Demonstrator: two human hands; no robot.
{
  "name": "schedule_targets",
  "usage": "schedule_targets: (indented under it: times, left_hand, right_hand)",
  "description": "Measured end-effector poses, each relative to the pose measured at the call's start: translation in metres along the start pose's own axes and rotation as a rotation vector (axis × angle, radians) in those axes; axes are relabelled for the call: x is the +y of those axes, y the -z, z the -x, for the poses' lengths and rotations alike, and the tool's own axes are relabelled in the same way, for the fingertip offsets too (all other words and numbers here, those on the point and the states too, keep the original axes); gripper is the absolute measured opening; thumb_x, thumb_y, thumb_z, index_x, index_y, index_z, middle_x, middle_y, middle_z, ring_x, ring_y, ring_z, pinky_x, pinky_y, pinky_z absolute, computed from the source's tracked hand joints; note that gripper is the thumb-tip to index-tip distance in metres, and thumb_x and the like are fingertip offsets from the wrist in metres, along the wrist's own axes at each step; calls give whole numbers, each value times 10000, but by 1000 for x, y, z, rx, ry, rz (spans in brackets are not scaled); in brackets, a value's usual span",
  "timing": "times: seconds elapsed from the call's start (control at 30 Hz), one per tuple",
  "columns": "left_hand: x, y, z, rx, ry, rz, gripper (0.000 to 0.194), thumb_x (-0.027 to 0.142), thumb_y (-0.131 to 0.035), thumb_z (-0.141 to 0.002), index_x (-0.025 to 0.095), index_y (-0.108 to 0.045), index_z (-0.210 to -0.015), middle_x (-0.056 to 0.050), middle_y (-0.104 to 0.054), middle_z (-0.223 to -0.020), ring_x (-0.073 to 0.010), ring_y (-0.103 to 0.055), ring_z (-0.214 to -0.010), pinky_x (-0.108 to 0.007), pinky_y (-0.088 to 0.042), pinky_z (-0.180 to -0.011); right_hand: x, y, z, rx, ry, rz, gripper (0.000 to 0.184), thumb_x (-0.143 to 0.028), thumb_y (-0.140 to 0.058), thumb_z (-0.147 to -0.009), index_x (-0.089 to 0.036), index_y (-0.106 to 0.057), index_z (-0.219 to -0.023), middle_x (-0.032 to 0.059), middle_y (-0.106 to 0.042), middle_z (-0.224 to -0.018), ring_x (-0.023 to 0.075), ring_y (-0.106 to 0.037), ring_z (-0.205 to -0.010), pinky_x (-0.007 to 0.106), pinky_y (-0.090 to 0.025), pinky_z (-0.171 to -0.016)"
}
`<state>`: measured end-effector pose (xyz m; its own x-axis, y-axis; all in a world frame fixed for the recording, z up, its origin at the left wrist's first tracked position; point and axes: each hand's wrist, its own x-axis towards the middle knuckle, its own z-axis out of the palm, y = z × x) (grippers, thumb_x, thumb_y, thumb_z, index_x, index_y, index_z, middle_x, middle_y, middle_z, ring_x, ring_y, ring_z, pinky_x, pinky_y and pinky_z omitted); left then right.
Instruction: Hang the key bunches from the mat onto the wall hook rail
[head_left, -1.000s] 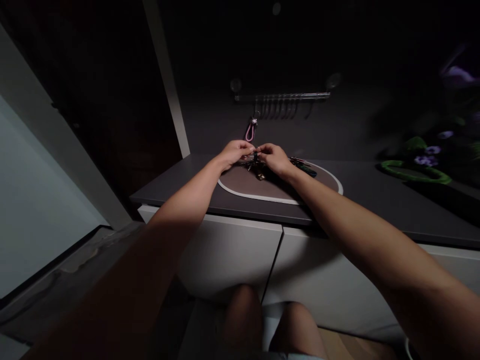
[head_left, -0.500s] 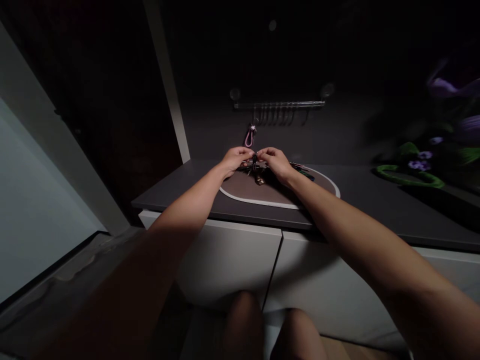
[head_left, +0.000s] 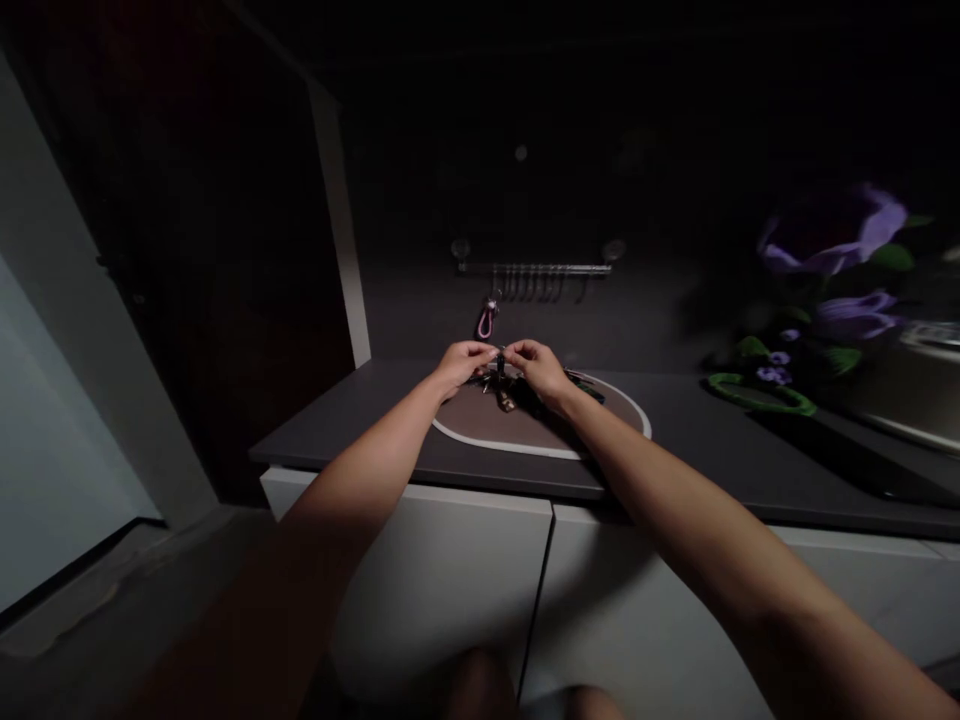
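My left hand [head_left: 459,366] and my right hand [head_left: 543,370] meet above an oval brown mat [head_left: 487,428] with a white rim. Between their pinched fingertips hangs a small dark keychain [head_left: 501,366], its details too small to make out. Just below it is a brownish charm or tag [head_left: 506,402]; whether it is attached I cannot tell. Other small dark pieces, which look like keys, lie on the mat around and behind my hands, partly covered by them. On the wall behind, a pink loop keychain [head_left: 486,321] hangs from a hook.
A clear rail [head_left: 555,269] with several hooks is fixed to the dark wall. Purple flowers [head_left: 855,312] with a green ring-shaped base [head_left: 757,395] and a rounded metallic object [head_left: 915,390] stand right on the dark countertop [head_left: 690,450]. White cabinet doors [head_left: 450,560] are below.
The view has tilted up and turned slightly right, so the counter appears lower and more of the flowers shows. Both hands keep their pinch at nearly the same place over the mat.
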<state>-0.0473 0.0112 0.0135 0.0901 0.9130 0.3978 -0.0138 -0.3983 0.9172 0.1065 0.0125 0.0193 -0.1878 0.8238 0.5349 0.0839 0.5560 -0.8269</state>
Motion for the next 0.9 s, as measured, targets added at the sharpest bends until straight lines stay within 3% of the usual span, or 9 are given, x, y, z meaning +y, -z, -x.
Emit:
schedule_targets:
  times: [0.2,0.37,0.67,0.9]
  left_hand:
    - [1,-3,1,79,-34,-133,273,307,-603,-693,93,-648,-857,2,-577,-608,-57,-436,-517,-187,-332,-506]
    - [-5,-1,-5,168,-73,-298,215,284,-536,-728,95,-637,-715,22,-523,-518,-79,-435,-499,-207,-327,-511]
    - [-7,-1,-7,198,-117,-548,209,254,-513,-746,102,-653,-715,-39,-627,-647,-112,-524,-590,-225,-368,-577]
    - [-6,0,-8,213,-124,-617,213,257,-509,-758,117,-664,-713,-47,-646,-662,-127,-546,-608,-234,-381,-587]
  right_hand:
    - [3,-2,-4,6,-29,-53,233,-357,-627,-618,-156,-538,-697,-41,-501,-603,75,-444,-573,212,-378,-586]
    - [-4,-5,-13,81,-84,-153,214,-328,-638,-615,-160,-522,-678,-35,-507,-643,74,-472,-581,235,-439,-610]
    - [-30,-12,-65,270,-108,-287,66,-172,-537,-702,-147,-492,-660,-35,-498,-573,70,-491,-518,221,-460,-537]
    - [-37,-19,-97,448,-216,-332,84,-91,-481,-718,-142,-508,-657,-30,-509,-519,68,-498,-459,198,-446,-484]
